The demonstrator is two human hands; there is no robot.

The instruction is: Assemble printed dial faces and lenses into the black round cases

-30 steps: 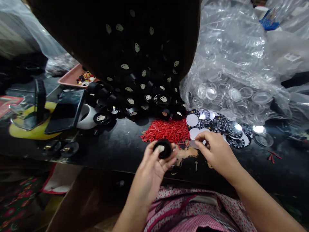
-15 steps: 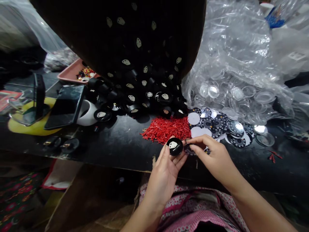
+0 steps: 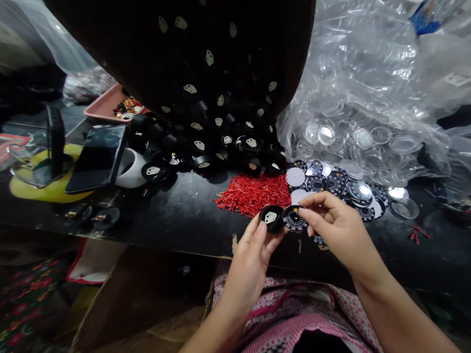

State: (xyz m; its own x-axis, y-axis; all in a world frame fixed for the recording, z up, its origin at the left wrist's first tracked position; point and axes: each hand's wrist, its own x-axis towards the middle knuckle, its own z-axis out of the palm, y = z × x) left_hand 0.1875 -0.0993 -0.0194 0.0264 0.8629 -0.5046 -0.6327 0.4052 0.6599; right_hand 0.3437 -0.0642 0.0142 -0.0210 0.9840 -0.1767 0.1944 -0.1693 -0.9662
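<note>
My left hand [image 3: 255,245] is closed round a round black housing [image 3: 271,218], whose open face with a small pale metal plate is turned up. Between the thumb and fingers of my right hand [image 3: 333,223] is a black printed dial disc [image 3: 294,219] with white marks and one orange mark. The disc is held face up, right beside the housing; whether their edges touch I cannot tell. Just beyond the hands lies a heap of thin red pointers [image 3: 253,195]. More dial discs [image 3: 317,183], some white side up, are piled to its right.
Black housings [image 3: 221,127] spill from a large dark container at the back. Clear round covers [image 3: 362,138] fill a plastic bag [image 3: 364,59] at right. A phone [image 3: 97,159] leans on a white ring [image 3: 131,168] at left. Behind is a pink tray [image 3: 101,105] of small parts.
My right hand has raised and tilted the dial disc, so its printed face shows fully now. The housing in my left hand has shifted slightly right and turned a little.
</note>
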